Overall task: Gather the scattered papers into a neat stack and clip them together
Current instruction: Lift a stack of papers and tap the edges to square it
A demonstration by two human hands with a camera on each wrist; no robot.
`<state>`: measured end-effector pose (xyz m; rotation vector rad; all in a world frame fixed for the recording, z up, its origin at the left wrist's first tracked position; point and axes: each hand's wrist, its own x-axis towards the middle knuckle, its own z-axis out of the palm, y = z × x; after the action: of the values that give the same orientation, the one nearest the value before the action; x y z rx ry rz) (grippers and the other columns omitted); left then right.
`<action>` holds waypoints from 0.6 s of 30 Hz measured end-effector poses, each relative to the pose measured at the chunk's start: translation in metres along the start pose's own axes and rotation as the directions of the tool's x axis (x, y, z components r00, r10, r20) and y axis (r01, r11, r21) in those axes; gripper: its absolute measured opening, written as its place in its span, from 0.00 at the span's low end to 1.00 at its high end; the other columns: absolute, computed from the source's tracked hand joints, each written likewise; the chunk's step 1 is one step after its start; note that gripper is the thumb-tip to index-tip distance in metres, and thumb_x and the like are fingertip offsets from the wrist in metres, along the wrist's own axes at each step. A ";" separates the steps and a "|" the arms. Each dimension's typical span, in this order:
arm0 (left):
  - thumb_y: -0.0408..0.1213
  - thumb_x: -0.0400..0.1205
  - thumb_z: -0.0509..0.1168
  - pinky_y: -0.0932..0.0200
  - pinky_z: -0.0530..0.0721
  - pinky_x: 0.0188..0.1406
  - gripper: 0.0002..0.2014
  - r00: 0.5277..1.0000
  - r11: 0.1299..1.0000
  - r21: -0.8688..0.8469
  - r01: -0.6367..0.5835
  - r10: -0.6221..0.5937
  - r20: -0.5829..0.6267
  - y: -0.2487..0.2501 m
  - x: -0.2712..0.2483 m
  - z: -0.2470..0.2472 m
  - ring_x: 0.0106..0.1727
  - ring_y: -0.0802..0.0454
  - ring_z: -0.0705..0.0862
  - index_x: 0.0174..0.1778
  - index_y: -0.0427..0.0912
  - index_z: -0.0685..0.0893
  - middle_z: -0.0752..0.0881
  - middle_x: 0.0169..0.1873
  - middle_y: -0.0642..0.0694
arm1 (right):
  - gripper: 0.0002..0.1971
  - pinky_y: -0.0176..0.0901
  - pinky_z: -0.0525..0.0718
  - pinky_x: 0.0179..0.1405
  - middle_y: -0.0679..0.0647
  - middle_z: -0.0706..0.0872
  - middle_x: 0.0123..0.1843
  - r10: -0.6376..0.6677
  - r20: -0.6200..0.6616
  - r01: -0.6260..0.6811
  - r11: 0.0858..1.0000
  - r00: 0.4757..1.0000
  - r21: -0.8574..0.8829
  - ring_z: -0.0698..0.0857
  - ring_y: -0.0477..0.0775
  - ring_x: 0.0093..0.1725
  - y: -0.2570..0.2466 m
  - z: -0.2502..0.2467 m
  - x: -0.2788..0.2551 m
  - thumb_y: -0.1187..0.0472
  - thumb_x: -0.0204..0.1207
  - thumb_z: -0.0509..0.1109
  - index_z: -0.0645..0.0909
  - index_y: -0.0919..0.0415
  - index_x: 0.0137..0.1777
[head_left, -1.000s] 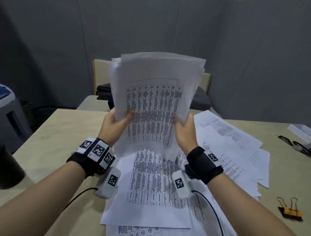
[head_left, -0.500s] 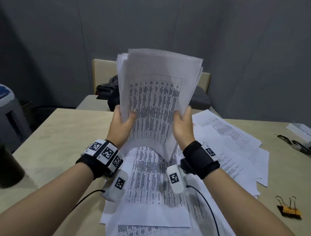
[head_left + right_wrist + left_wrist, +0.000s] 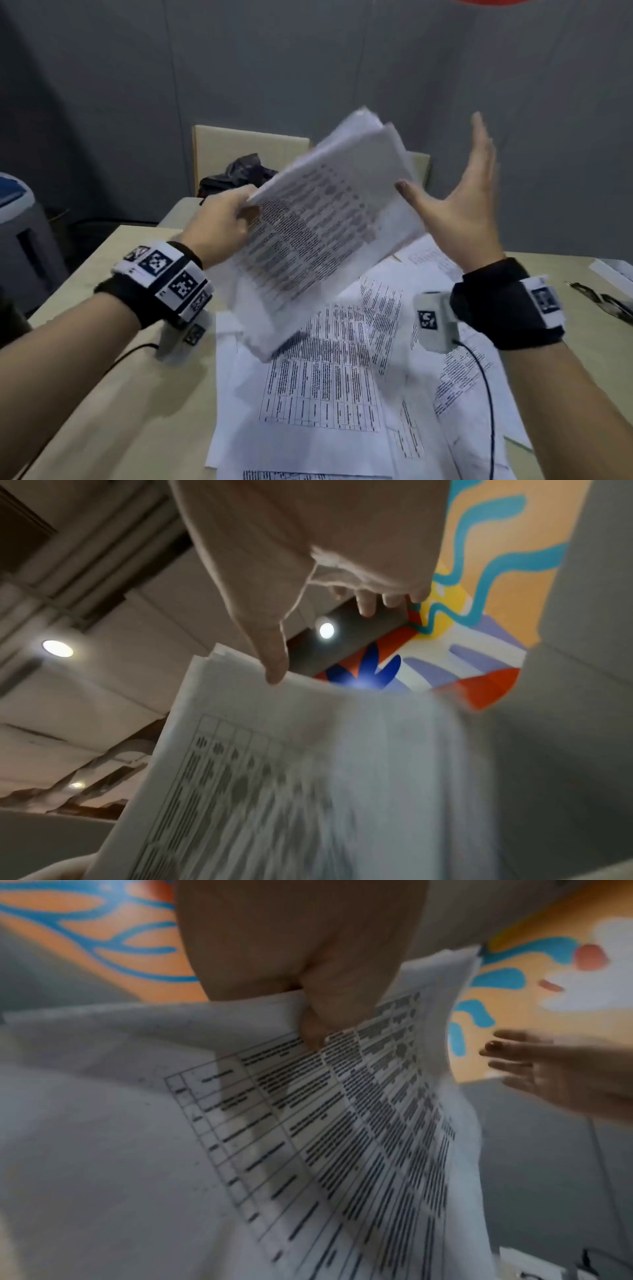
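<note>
My left hand grips one edge of a stack of printed sheets, thumb on the front; the stack hangs tilted in the air above the table. The left wrist view shows that thumb pressed on the printed stack. My right hand is off the paper, fingers straight and spread, just right of the stack's edge; its thumb tip sits at the stack's top edge. More printed sheets lie scattered on the beige table. Black binder clips lie far right.
A white box sits at the table's right edge. A grey and blue machine stands left of the table. A chair with a dark bag is behind the table, before grey partition walls. Cables run from both wrist cameras.
The right hand has let go of the stack and swung up and right, fingers opening. The left hand alone now holds the stack, which has tipped from upright to slanting right.
</note>
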<state>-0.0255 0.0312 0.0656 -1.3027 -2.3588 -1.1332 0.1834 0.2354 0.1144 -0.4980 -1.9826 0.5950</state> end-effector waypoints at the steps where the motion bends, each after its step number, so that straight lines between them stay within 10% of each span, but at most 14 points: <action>1: 0.23 0.79 0.61 0.56 0.69 0.33 0.10 0.997 0.996 0.056 -0.073 0.072 0.021 0.003 0.003 -0.005 0.41 0.45 0.79 0.45 0.44 0.80 0.79 0.34 0.50 | 0.44 0.37 0.58 0.79 0.44 0.64 0.82 -0.001 0.083 0.003 1.000 0.997 -0.021 0.60 0.43 0.82 -0.003 -0.006 0.003 0.51 0.71 0.79 0.58 0.50 0.83; 5: 0.29 0.80 0.64 0.49 0.79 0.42 0.06 0.972 0.958 0.162 -0.235 0.228 0.057 0.012 0.010 -0.013 0.45 0.44 0.80 0.49 0.42 0.84 0.83 0.41 0.48 | 0.13 0.38 0.81 0.56 0.33 0.90 0.47 -0.002 0.397 -0.083 0.977 0.918 0.197 0.84 0.32 0.50 0.013 0.002 0.000 0.68 0.77 0.74 0.85 0.47 0.53; 9: 0.37 0.79 0.68 0.46 0.74 0.62 0.12 0.954 0.960 0.250 -0.124 0.185 -0.237 0.000 0.005 -0.008 0.62 0.39 0.76 0.58 0.42 0.83 0.82 0.55 0.41 | 0.12 0.39 0.86 0.50 0.40 0.92 0.46 0.183 0.285 -0.277 0.900 0.941 0.338 0.89 0.40 0.49 0.038 0.026 -0.027 0.70 0.80 0.69 0.86 0.52 0.52; 12: 0.47 0.75 0.73 0.48 0.61 0.77 0.34 0.913 0.986 0.063 0.155 -0.118 -0.391 -0.019 -0.011 -0.002 0.76 0.39 0.62 0.75 0.45 0.68 0.66 0.72 0.38 | 0.08 0.49 0.88 0.52 0.52 0.92 0.51 0.341 0.255 -0.419 0.820 0.905 0.390 0.91 0.49 0.51 0.063 0.035 -0.042 0.67 0.81 0.68 0.85 0.60 0.57; 15: 0.63 0.67 0.75 0.42 0.62 0.80 0.50 0.872 0.868 -0.310 0.389 -0.455 -0.180 -0.051 -0.030 0.014 0.80 0.44 0.60 0.79 0.50 0.58 0.64 0.77 0.45 | 0.10 0.36 0.86 0.45 0.51 0.90 0.52 0.393 0.279 -0.479 0.774 0.876 0.415 0.90 0.42 0.47 0.073 0.042 -0.057 0.67 0.83 0.66 0.83 0.65 0.61; 18: 0.58 0.68 0.75 0.43 0.73 0.74 0.46 0.869 0.684 -0.623 0.380 -0.495 -0.013 -0.063 -0.045 0.031 0.73 0.52 0.74 0.79 0.49 0.61 0.75 0.72 0.51 | 0.09 0.29 0.85 0.42 0.49 0.89 0.53 0.436 0.311 -0.533 0.741 0.844 0.408 0.90 0.37 0.46 0.080 0.051 -0.069 0.69 0.83 0.64 0.82 0.60 0.59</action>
<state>-0.0439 0.0054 -0.0110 -0.6927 -2.3097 -2.1985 0.1768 0.2493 -0.0018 -0.6671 -1.7797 1.4845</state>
